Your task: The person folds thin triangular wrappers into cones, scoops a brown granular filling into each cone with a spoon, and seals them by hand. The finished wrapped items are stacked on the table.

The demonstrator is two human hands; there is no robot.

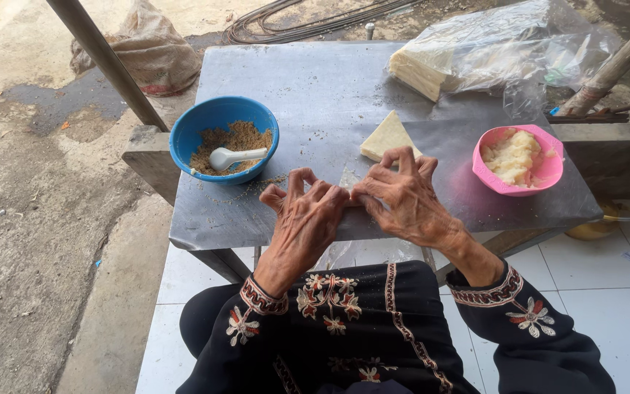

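My left hand (305, 215) and my right hand (402, 193) rest side by side at the near edge of a grey metal table (315, 87). Their fingertips press together on a small piece of thin pale wrapper (349, 179), mostly hidden beneath them. Just beyond my right hand lies a triangular stack of pale wrappers (386, 135). A blue bowl (224, 138) of brown crumbly filling with a white spoon (235, 156) stands to the left. A pink bowl (519, 160) of pale yellow mash stands to the right.
A clear plastic bag (504, 47) with a block of pale sheets lies at the table's far right. Wooden poles (103, 62) slant at both sides. A sack (151, 51) and cables lie on the concrete ground beyond. White tiles are under me.
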